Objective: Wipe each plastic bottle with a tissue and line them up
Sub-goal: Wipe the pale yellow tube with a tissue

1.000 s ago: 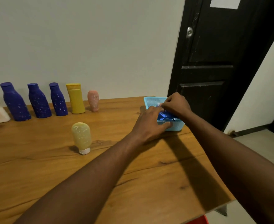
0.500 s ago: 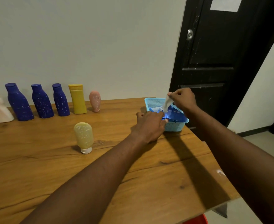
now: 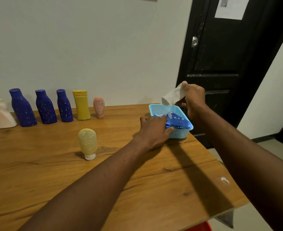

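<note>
6 bottles (image 3: 45, 107) line the far wall; 1 pale bottle (image 3: 87, 142) is likely left. Right hand (image 3: 194, 99) pinches a tissue (image 3: 173, 95); left hand (image 3: 154, 130), held flat, presses the pack (image 3: 179, 121).

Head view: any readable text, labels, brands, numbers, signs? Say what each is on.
None can be read.
Paper sheet on the black door: a dark square patch at its top, too blurred to read.
Blue packet in the basket: white marks, too blurred to read.
Bottles along the wall and the pale yellow bottle: pale specks only, no lettering visible.
</note>
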Available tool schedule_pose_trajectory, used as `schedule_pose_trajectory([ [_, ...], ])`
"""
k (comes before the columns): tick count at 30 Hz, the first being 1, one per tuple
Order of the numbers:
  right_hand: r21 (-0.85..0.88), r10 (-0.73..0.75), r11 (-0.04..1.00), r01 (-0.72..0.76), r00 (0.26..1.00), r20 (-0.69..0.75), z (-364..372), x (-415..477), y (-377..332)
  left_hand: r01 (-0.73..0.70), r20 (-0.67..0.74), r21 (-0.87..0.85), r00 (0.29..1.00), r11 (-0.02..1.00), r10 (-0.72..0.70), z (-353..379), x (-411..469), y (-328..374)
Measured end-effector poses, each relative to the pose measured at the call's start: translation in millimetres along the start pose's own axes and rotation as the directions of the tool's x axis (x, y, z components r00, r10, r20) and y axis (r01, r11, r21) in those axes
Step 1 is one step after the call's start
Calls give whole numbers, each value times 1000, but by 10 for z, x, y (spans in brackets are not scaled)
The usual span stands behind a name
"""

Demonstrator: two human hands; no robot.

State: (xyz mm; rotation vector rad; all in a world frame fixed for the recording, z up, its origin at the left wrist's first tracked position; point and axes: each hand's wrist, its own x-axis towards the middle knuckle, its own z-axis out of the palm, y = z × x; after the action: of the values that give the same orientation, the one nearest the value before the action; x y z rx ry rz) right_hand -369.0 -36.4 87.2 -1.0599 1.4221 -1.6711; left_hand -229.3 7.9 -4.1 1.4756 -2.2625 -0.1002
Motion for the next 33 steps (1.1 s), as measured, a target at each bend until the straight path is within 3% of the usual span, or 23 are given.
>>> schedule_pose_trajectory([
  [3,48,53,997,-55,998,40,41,-124,-13,-1,-118,-129,993,992,-14,-106,-95,7],
  [5,108,69,991,-79,993,93,56,-263,-27,20,-185,-365,978,931,-94,-218,-192,24],
  [9,181,42,981,-73,984,173,87,-610,-35,157,-115,-767,920,622,-375,-540,-420,39],
  [12,170,21,984,-62,971,237,84,-897,-25,157,5,-930,909,332,-417,-728,-586,24],
  [15,149,-16,988,-33,948,317,70,-1189,17,139,10,-960,885,242,-466,-902,-786,-2],
  [19,89,-32,996,-5,911,411,48,-1532,73,127,-46,-948,854,293,-518,-1084,-1048,-83],
  [22,5,-49,999,52,887,460,62,-1735,98,131,-99,-883,887,451,-452,-1197,-1250,-188],
  [25,-129,-133,966,226,855,501,122,-1882,96,163,-97,-795,917,585,-387,-1309,-1448,-290],
  [29,-294,-276,827,478,803,529,237,-2022,124,167,-153,-711,912,683,-382,-1367,-1621,-472],
  [33,-214,-272,878,429,813,515,329,-2132,126,147,-232,-628,902,765,-363,-1426,-1762,-593],
])
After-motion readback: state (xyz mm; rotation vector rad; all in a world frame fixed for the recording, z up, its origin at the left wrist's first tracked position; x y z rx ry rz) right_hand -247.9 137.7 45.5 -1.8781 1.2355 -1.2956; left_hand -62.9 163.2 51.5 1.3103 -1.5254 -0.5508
